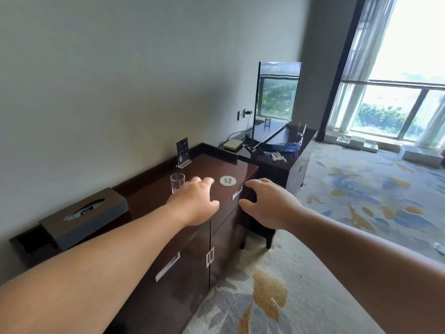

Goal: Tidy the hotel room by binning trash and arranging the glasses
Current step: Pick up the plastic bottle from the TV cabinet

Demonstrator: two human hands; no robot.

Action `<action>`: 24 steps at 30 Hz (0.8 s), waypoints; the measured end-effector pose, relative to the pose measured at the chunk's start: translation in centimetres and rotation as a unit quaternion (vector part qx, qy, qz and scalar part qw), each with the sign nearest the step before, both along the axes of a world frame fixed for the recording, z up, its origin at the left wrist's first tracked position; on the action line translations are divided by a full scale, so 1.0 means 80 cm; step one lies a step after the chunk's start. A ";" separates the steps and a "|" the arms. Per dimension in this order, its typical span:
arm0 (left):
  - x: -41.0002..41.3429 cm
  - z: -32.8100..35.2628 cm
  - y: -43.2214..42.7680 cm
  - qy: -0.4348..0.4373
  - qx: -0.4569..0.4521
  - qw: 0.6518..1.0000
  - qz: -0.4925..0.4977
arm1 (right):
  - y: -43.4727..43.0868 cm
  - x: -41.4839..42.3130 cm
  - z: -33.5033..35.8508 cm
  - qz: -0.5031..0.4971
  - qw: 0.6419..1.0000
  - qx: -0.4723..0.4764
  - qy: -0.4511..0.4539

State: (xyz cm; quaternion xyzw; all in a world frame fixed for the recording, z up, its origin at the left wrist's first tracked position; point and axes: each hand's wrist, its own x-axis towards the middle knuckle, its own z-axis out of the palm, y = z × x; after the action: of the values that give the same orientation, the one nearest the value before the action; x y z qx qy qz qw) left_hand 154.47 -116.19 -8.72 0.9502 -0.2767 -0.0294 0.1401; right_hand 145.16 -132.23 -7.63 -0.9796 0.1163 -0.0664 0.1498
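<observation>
A clear glass (177,182) stands upright on the dark wooden cabinet (149,198), just left of my left hand (196,203). That hand hovers over the cabinet top with loosely curled fingers and holds nothing. My right hand (267,203) hangs off the cabinet's front right corner, fingers curled loosely, empty. A round white coaster (227,181) lies between the two hands. On the lower TV stand (295,166) beyond lie a plastic bottle (287,147) and crumpled white paper (278,156). One more glass (301,129) stands at the stand's far end.
A tissue box (84,216) sits at the cabinet's left end, and a small sign stand (183,153) is near the wall. A TV (277,100) and a small box (232,143) occupy the lower stand. Patterned carpet (361,189) spreads to the right toward the window.
</observation>
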 end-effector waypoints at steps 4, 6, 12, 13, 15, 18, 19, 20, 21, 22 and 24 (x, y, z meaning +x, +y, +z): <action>0.084 -0.009 -0.026 0.005 0.005 1.000 0.017 | -0.032 0.083 -0.005 0.006 1.000 0.005 0.005; 0.121 -0.020 -0.038 0.013 0.014 1.000 0.022 | -0.048 0.123 -0.013 0.014 1.000 0.004 0.016; 0.229 -0.067 -0.070 0.040 0.039 0.996 0.066 | -0.098 0.247 -0.055 0.053 0.998 0.015 0.043; 0.246 -0.080 -0.074 0.048 0.045 0.995 0.077 | -0.107 0.268 -0.065 0.062 0.997 0.016 0.048; 0.273 -0.107 -0.082 0.074 0.056 0.991 0.099 | -0.123 0.306 -0.082 0.082 0.994 0.024 0.062; 0.304 -0.157 -0.093 0.125 0.077 0.980 0.135 | -0.145 0.359 -0.114 0.128 0.986 0.036 0.102; 0.310 -0.172 -0.094 0.137 0.086 0.976 0.143 | -0.149 0.372 -0.123 0.138 0.983 0.033 0.115; 0.318 -0.188 -0.097 0.150 0.093 0.973 0.151 | -0.154 0.387 -0.132 0.147 0.980 0.034 0.129; 0.325 -0.201 -0.101 0.161 0.099 0.969 0.157 | -0.158 0.401 -0.140 0.151 0.978 0.035 0.140; 0.330 -0.212 -0.103 0.173 0.103 0.966 0.162 | -0.161 0.413 -0.147 0.154 0.976 0.038 0.149; 0.337 -0.229 -0.107 0.188 0.116 0.961 0.165 | -0.163 0.432 -0.159 0.166 0.972 0.036 0.162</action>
State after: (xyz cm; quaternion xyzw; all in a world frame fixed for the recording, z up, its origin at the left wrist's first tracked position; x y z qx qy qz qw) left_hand 181.39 -124.75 -27.03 0.9698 -0.0796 -0.2157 0.0815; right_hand 179.69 -145.28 -20.32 -0.9769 -0.0225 0.1228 0.1733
